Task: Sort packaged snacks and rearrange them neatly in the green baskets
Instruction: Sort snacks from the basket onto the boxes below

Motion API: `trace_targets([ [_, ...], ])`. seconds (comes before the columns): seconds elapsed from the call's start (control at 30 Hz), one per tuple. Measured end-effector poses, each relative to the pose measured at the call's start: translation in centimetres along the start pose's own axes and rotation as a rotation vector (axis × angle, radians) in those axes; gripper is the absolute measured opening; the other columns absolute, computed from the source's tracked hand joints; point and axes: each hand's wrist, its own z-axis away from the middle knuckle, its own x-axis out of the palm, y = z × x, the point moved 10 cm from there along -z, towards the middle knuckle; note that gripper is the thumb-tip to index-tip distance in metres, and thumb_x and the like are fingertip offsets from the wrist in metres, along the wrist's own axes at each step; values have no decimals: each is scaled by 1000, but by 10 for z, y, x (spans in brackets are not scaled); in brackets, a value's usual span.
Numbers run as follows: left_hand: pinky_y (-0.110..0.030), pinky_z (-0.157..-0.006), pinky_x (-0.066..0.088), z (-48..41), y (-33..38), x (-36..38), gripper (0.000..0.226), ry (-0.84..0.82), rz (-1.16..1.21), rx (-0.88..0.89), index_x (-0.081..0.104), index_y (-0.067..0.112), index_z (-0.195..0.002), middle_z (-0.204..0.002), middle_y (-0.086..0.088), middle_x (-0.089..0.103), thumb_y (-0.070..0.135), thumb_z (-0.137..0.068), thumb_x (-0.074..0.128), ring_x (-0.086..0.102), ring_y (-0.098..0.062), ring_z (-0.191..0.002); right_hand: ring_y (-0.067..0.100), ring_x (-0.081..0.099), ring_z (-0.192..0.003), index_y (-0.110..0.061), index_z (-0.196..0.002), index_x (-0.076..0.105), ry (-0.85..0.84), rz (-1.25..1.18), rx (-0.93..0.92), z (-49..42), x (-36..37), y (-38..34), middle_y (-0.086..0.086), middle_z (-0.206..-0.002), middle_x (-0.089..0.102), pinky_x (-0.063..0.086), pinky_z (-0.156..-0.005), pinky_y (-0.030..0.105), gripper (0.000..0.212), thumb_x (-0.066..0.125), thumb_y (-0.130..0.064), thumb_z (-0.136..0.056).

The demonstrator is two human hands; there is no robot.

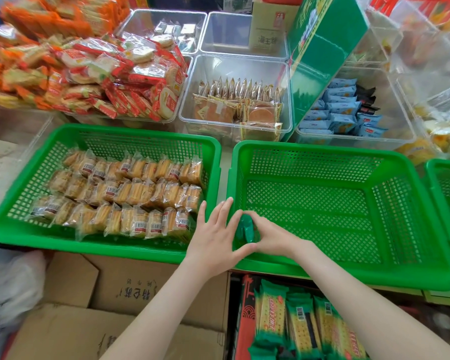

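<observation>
From the head camera, your right hand (269, 233) has its fingers curled over a green packet (247, 228). Your left hand (213, 233) lies flat against the packet's other side, fingers straight and together, with its thumb meeting your right thumb underneath. The packet sits between your two sets of fingers, in the near-left corner of the middle green basket (348, 149). That corner looks chosen so the basket wall backs the first piece of a row. The flat left hand probably serves as a stop, keeping the packet square and on edge while the right hand seats it. Beyond your right fingertips the basket floor is bare mesh. Just past your left fingertips, the left green basket (140, 131) holds biscuit packs (130, 193) standing in three tight rows, likely the pattern to copy. Below your right wrist, more cracker packs (299, 323) in green wrappers wait in a red carton (245, 320), close for the next reach.
</observation>
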Motion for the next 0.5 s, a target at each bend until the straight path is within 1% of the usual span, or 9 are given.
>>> trace_targets([
  [0.07,-55,-116,-11,1,-1,0,95,2,3,-2,4,19,-155,-162,-6,-6,77,-82,-5,-6,-20,-149,17,47,-122,-18,-141,34,59,43,-29,-4,-1,-4,2,-130,50,41,-99,27,68,69,-14,-83],
  [0.1,-54,-116,-11,1,-1,0,95,3,6,-3,3,18,-155,-162,-5,-6,77,-81,-6,-5,-20,-149,22,46,-124,-15,-140,36,89,80,-38,-5,-2,-5,7,-131,51,41,-101,31,67,70,-13,-82],
  [0.2,-54,-116,-13,0,-1,1,97,1,3,1,5,18,-155,-162,-6,-6,80,-81,0,-5,-20,-149,24,41,-130,-11,-144,33,107,207,-58,-4,-5,-8,11,-138,46,36,-107,31,74,72,-11,-81],
  [0.33,-55,-115,-14,-1,0,2,97,1,-13,16,16,20,-154,-162,-7,-4,84,-81,12,-2,-22,-149,22,31,-138,-14,-152,14,-73,268,-24,2,7,-4,10,-150,31,30,-112,30,88,71,-17,-85],
  [0.4,-56,-115,-13,0,0,2,94,-1,-19,17,19,21,-153,-161,-7,-5,83,-82,13,-1,-22,-148,23,38,-132,-16,-149,19,-84,227,-17,2,3,-3,9,-144,37,37,-107,34,84,71,-16,-83],
  [0.5,-57,-115,-10,1,0,1,91,-8,-17,15,22,23,-152,-161,-6,-7,82,-83,15,8,-20,-148,20,51,-113,-16,-141,31,-35,112,-12,5,-10,-5,7,-127,50,45,-94,33,73,72,-13,-81],
])
